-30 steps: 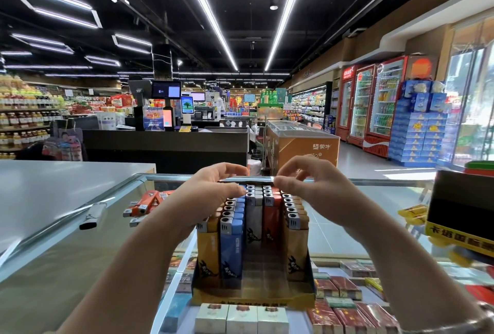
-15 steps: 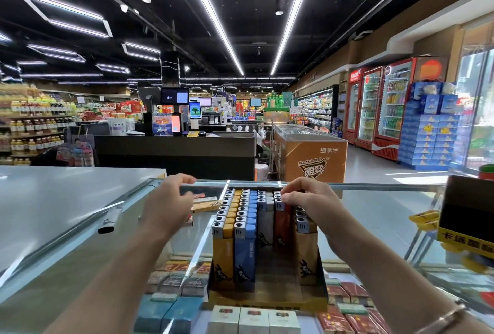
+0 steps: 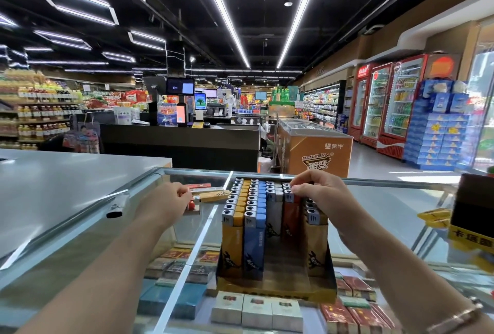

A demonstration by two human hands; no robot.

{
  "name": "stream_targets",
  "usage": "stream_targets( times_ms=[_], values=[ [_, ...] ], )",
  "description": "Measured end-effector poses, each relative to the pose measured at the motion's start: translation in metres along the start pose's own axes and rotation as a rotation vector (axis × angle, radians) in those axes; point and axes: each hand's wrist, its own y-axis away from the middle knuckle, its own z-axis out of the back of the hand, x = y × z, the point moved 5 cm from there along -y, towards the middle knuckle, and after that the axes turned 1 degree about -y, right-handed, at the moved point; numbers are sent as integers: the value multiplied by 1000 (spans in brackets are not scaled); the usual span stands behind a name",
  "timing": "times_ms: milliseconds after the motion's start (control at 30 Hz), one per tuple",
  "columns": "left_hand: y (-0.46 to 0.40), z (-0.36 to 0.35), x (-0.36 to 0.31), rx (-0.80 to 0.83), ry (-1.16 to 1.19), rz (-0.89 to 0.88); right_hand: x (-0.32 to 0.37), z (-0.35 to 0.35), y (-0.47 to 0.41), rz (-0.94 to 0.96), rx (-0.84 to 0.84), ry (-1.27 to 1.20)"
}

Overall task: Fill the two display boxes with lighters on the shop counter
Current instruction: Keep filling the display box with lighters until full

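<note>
Left hand (image 3: 167, 204) has moved off box to loose lighters (image 3: 211, 194) on bench (image 3: 387, 208), fingers curling onto one; right hand (image 3: 319, 192) pinches boxed lighter tops. Next: seat it in display box (image 3: 275, 284) gap.

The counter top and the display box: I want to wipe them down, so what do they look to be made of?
The counter top looks like clear glass in a metal frame: cigarette packs show through it and it mirrors the ceiling lights. The display box looks like matte printed cardboard, with thin folded walls and no shine. Probably wipe only the glass wet.
</note>
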Motion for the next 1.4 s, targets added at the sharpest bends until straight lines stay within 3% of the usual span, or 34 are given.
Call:
stream_targets(
  times_ms=[200, 433, 533, 633, 767, 933, 1067, 1200, 1400],
  values=[
    [-2, 10, 1, -86, 19, 32, -1, -1, -1, 18, 12, -15],
    [2, 16, 5, -39, -184, 124, 0, -1, -1, 17, 12, 10],
    [1, 16, 5, -44, -156, 127, 1, -1, 1, 21, 12, 17],
    [0, 18, -4, -121, -48, 81, 1, -1, 2, 20, 11, 26],
    [8, 18, -30, -317, -78, -127, 2, -2, 2, 20, 21, 37],
    [12, 9, -37, -322, -205, -147, 3, -1, 2, 30, 24, 57],
    [9, 5, -23, -225, -330, -32, 3, -1, 3, 34, 31, 65],
    [4, 1, -20, -149, -255, 24, 3, -1, 2, 39, 23, 78],
    [2, -3, -11, 195, -70, 178, 4, -1, 4, 45, 27, 90]
  ],
)
